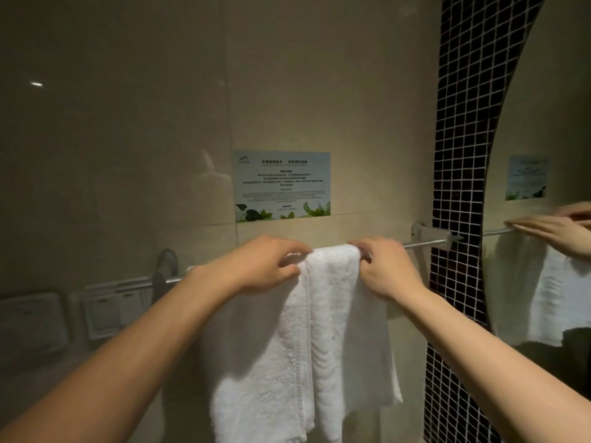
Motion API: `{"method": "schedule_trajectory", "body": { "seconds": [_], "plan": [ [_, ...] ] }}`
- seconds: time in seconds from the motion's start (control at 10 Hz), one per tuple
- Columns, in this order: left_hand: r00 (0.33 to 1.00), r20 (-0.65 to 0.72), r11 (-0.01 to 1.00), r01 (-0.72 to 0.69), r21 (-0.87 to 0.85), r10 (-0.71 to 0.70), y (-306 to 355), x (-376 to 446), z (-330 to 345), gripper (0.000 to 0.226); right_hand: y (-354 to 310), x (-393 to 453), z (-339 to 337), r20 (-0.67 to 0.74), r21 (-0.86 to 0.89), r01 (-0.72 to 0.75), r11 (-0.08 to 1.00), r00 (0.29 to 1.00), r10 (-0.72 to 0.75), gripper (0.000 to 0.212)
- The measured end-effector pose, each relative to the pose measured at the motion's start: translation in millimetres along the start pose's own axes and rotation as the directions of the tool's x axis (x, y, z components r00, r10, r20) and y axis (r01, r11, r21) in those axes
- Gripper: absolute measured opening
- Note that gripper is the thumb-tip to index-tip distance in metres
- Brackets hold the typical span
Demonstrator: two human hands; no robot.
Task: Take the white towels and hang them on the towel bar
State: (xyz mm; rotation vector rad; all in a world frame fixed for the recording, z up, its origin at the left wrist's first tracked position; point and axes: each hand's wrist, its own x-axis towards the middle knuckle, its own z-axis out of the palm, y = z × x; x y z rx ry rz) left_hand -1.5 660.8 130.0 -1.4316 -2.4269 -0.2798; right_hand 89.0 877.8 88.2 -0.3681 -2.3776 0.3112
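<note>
1. Landmark: towel bar, a thin metal rod running left-right across the beige wall, under the printed notice. Right bracket sits beside the strip of dark mosaic tile; left bracket is partly behind the left forearm.
2. White towel is draped over the middle of the bar and hangs straight down below it. Long axis vertical; the fold at the top runs along the bar. Several layers or panels show side by side; cannot tell whether this is one folded towel or two.
3. Left hand is on the bar at the towel's left top edge, fingers curled narrow, thumb below, pinching cloth at the fold.
4. Right hand is on the bar at the towel's right top edge, fingers curled down over bar and cloth. Grip narrow; whether it pinches cloth or just presses it, cannot tell.
5. Both hands are equally near, one at each end of the fold, towel between them.
6. Judgement: towel is already hung; the step in hand looks like spreading or squaring it sideways along the bar. Bare rod remains on both sides.
7. Mirror right of the bar repeats hand and towel.
</note>
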Motion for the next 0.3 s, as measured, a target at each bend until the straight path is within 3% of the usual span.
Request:
{"method": "schedule_trajectory", "body": {
  "seconds": [0.3],
  "plan": [
    [0.999, -0.040, 1.000, -0.021, 0.021, 0.022, -5.3, -20.3, -4.7, 0.049, -22.5, -9.3, -4.4, 0.035, -0.087, -0.037, 0.996, 0.999, 0.040, 0.050]
  ]
}}
